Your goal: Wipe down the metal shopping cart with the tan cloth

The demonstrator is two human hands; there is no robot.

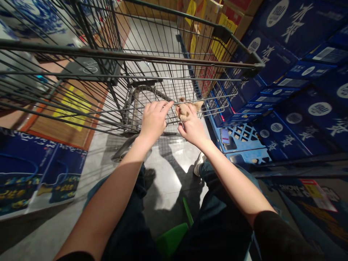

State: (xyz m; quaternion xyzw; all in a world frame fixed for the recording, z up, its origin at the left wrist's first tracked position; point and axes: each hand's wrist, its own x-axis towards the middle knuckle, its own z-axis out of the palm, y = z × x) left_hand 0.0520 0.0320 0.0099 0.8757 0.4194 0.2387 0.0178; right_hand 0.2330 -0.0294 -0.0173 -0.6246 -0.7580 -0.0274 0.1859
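Center frame, the right hand [193,127] grips a stained cloth [184,113] at the shopping cart [168,58]! Left hand [153,120] just beside, fingers bent; whether it's gripping, I can't tell.

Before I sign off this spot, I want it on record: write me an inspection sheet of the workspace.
Surface: floor pale and glossy, with glare and shadows.
Job's things: wire shopping cart in front of the person; tan cloth with brown patches, at the cart's wires.
Clutter: phone-like device on a blue plastic pallet; green object between the legs, partly in view.
Hands: left hand at the cart's wires, grip unclear; right hand holding the cloth.
Cables: nothing seen.
Surroundings: stacked blue boxes on the right; blue-and-white jars beyond the cart's wires on the left.
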